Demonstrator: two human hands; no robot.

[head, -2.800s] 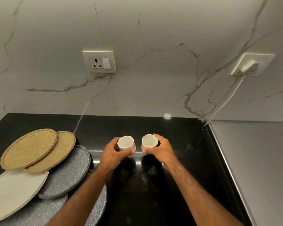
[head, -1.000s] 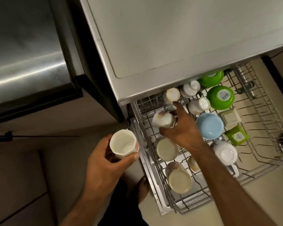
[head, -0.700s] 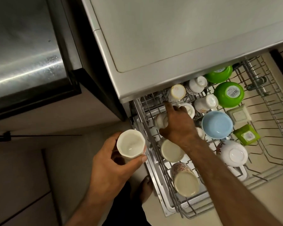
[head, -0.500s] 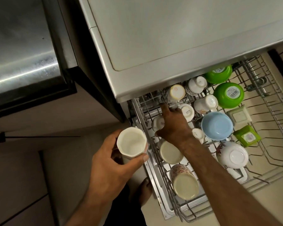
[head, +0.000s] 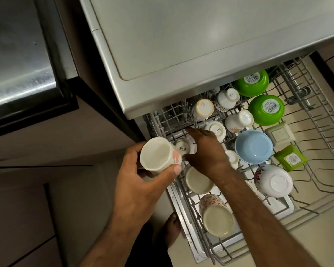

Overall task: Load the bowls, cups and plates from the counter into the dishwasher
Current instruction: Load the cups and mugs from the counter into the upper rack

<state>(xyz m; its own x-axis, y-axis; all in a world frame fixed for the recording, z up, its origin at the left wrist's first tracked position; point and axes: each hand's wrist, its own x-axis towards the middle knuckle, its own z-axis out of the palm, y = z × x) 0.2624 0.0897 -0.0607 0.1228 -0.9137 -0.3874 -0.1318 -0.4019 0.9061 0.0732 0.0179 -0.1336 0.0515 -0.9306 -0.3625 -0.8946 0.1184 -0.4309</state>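
My left hand [head: 143, 182] grips a white faceted cup [head: 156, 155], mouth towards me, just left of the pulled-out upper rack [head: 316, 116] of the dishwasher. My right hand [head: 206, 151] reaches over the rack's left side with its fingers stretched out. Its thumb and forefinger lie loosely on either side of a small upturned white cup [head: 182, 148] that sits on the rack wires. Several more upturned cups [head: 239, 121] stand behind it.
The rack also holds two green bowls [head: 266, 109], a blue bowl [head: 254, 146], a white flowered bowl [head: 273, 183], a beige cup [head: 198, 181] and a flowered mug [head: 217, 216]. The rack's right part shows bare wires. A steel top [head: 181, 45] overhangs the rack. My foot [head: 173, 228] is beside it.
I turned from the counter to the dishwasher with both cups. My right hand set its cup upside down in the rack. My left hand brought its cup closer to the rack.
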